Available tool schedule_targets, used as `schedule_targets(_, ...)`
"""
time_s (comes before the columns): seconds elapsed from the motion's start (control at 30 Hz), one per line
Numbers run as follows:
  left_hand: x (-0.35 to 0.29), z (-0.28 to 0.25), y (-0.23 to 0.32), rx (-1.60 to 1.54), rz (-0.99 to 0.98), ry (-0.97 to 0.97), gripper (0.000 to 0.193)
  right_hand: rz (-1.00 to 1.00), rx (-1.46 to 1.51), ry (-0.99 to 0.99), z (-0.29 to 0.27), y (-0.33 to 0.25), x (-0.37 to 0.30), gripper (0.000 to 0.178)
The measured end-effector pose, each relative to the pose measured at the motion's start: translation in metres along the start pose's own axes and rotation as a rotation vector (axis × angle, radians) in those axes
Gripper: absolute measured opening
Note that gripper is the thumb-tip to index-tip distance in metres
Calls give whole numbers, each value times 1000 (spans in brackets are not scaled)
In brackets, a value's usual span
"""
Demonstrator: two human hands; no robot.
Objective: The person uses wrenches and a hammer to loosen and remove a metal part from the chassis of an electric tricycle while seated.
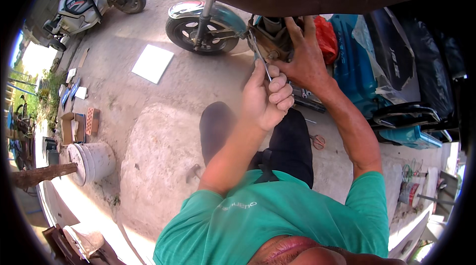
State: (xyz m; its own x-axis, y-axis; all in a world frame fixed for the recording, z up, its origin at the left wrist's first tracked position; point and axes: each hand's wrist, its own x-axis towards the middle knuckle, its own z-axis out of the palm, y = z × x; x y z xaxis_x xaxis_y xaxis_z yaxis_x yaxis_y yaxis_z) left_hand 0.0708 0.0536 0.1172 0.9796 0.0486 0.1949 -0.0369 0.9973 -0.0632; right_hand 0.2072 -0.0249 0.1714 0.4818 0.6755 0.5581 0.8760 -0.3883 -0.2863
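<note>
My left hand [270,91] is closed around a slim silver metal tool [257,49], its fingers curled over the shaft. The tool's far end reaches up to a rusty brown metal part [275,47] behind the front wheel [203,32] of a blue vehicle; its exact tip is hard to make out. My right hand [307,64] lies against the same part from the right. Its fingers are stretched upward and the thumb is spread toward the tool. Just beyond that hand is a red plastic bag [326,39].
Blue body panels [352,67] and a black seat [391,47] stand on the right. Red-handled scissors [318,141] lie on the floor by my knee. A white square board [152,64], a brick [92,121], a white bucket [96,163] and a parked three-wheeler [82,5] are on the left.
</note>
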Motion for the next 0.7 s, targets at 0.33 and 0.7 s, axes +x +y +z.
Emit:
schedule_targets(0.33,4,29,6,-130,-42,113,43,31,63,-34,-4,-5,2,99)
schedule_targets(0.7,6,-45,142,1442,-98,265,41,63,99,-95,-10,-11,4,100)
